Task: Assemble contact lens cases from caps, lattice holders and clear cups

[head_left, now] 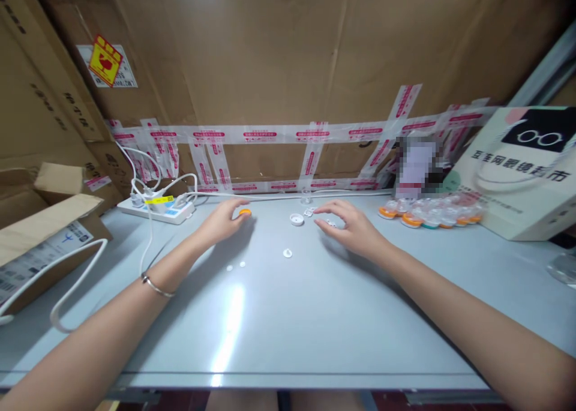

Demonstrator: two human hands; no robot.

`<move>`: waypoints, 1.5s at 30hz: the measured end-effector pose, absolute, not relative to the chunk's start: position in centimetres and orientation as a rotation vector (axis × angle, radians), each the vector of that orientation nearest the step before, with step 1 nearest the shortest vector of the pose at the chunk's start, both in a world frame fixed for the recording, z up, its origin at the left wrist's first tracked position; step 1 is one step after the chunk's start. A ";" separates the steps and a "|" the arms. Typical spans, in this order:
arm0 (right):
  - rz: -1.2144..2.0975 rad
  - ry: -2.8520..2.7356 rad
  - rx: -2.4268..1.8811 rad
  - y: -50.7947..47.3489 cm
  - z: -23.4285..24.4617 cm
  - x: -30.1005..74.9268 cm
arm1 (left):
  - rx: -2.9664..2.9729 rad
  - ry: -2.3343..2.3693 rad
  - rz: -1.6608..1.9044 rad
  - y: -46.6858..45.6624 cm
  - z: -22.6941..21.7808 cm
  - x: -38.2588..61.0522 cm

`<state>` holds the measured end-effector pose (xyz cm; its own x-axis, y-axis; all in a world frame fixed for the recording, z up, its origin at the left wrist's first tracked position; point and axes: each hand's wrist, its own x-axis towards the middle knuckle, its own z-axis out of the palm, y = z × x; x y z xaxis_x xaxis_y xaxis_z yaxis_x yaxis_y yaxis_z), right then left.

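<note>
Between the thumb and fingers of my left hand (224, 220) is a small round orange cap (245, 212), held just over the grey table. My right hand (351, 226) has its thumb and fingers apart with nothing plainly between them. Near its fingertips lies a small white piece with dark markings (309, 212), and another small white piece (331, 223) is partly hidden by the fingers. A round white cup-like part (296, 219) sits between both hands. Closer to me are a white disc with a raised stem (287, 253) and two tiny white discs (242, 264).
At the right, several clear domed pieces with orange or green bases (432, 213) stand before a printed box (517, 177). A small clear piece (306, 196) is at the back. Leftward are a power strip (157, 208) with cables and an open carton (49, 237). Cardboard (270, 57) walls the back.
</note>
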<state>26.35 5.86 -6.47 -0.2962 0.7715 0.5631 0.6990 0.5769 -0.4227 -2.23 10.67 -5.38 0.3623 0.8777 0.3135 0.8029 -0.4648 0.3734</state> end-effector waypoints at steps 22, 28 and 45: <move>0.211 -2.060 -1.132 5.5 -6.5 26.1 | 2.687 1.046 0.633 8.0 -6.2 0.4; 0.362 -2.177 -1.005 4.8 -6.6 25.3 | 2.803 0.871 0.537 5.8 -5.9 2.0; 0.479 -2.258 -1.005 4.4 -8.3 24.2 | 2.546 1.547 0.174 7.7 0.7 -7.7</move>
<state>24.24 4.37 -8.31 -0.5228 0.7598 0.3865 0.5373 0.6457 -0.5426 -7.69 7.74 0.69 0.4591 0.8882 0.0178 0.8700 -0.4536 0.1934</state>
